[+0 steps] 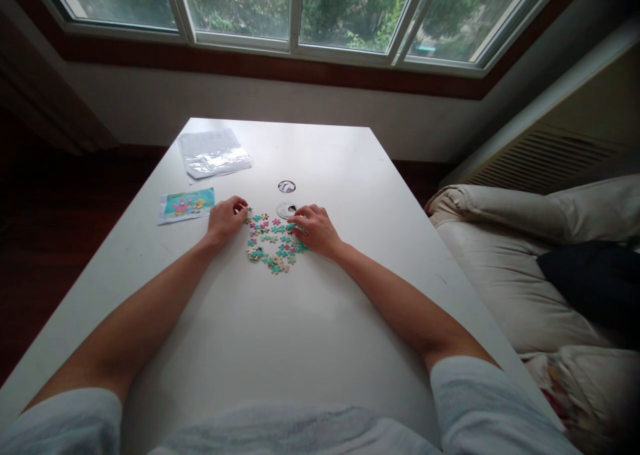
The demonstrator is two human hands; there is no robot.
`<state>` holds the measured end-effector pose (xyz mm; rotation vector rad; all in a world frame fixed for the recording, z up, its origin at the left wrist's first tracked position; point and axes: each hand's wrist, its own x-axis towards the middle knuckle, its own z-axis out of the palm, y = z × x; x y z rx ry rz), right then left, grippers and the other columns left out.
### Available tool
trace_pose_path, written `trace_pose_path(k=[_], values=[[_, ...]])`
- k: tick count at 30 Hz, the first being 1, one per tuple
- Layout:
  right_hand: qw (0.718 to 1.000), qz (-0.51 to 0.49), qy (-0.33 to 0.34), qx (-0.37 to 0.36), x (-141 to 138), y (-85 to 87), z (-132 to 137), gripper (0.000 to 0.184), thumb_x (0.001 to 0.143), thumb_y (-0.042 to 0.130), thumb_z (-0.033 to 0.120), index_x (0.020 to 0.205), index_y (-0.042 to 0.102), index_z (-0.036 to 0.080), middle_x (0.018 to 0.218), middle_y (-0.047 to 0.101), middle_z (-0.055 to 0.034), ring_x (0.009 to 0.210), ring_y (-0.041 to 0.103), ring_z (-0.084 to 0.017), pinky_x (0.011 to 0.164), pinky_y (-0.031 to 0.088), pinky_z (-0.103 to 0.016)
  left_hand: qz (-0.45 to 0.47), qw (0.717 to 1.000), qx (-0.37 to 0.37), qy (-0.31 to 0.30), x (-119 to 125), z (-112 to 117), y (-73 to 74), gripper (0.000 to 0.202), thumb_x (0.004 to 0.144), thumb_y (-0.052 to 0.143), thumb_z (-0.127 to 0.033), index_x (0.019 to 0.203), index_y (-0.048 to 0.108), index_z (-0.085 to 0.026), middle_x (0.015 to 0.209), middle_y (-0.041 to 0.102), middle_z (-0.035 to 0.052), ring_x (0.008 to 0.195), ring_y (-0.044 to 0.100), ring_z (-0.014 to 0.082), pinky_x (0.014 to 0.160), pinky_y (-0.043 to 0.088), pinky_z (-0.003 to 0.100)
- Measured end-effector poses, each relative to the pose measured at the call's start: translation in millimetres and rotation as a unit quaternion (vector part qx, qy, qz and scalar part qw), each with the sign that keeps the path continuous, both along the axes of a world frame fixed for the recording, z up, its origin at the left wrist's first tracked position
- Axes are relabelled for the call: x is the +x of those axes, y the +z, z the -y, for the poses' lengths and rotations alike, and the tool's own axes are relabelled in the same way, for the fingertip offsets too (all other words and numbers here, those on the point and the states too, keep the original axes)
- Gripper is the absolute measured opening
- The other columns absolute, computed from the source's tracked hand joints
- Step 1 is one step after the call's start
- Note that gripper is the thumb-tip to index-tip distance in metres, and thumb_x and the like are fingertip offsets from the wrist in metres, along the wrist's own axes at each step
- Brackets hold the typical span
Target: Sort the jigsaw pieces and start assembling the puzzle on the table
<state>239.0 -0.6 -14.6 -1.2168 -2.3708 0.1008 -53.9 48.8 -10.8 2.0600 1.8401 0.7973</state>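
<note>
Many small jigsaw puzzle pieces [270, 238], mostly teal with some pink and pale ones, lie in a loose patch on the white table. At the patch's upper left edge, my left hand [227, 218] has its thumb and fingers curled together around what looks like a puzzle piece, mostly hidden. My right hand [317, 230] reaches over the right side of the patch, fingers bent down among the pieces; whether it grips one is hidden. A round clear disc [283, 210] lies by the right fingertips, and a second round disc [287, 186] lies just beyond it.
Left of my left hand lies a colourful cartoon picture sheet [187, 205]. Behind it is a clear plastic bag with white paper [215, 154]. The white table [280, 342] ends before a window wall. A cream sofa [500, 275] stands along the right.
</note>
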Motion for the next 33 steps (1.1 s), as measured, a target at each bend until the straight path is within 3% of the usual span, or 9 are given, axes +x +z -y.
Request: trace_pose_path(k=[15,25,33], values=[[0.997,-0.046,-0.006,-0.059,-0.9,-4.1,-8.1,0.016,0.090,0.072,0.038,0.102,0.072,0.027,0.121,0.064,-0.0068,0.117,0.050,-0.027,0.099,0.039,-0.042,0.001,1.000,0.002,-0.025,18.7,10.1,2.7,0.023,0.088,0.059,-0.040,0.097,0.073,-0.024,0.085,0.076,0.0008,0.076,0.066,0.0185,0.075,0.045,0.029],[0.997,-0.050,-0.006,-0.065,0.6,-8.2,-10.5,0.018,0.089,0.073,0.040,0.102,0.073,0.028,0.123,0.064,-0.0063,0.118,0.051,-0.027,0.100,0.039,-0.043,-0.027,0.997,0.052,-0.042,17.8,8.6,-2.0,0.021,0.088,0.054,-0.027,0.098,0.072,-0.022,0.095,0.071,0.0058,0.084,0.061,0.0212,0.085,0.046,0.035],[0.998,-0.038,0.013,-0.051,0.3,-4.2,-11.0,0.014,0.088,0.074,0.036,0.099,0.073,0.027,0.118,0.066,-0.0056,0.118,0.051,-0.026,0.101,0.038,-0.043,-0.069,0.988,0.075,-0.119,20.7,12.7,-3.1,0.022,0.090,0.055,-0.028,0.097,0.075,-0.023,0.104,0.068,0.0083,0.102,0.057,0.0268,0.096,0.044,0.043]])
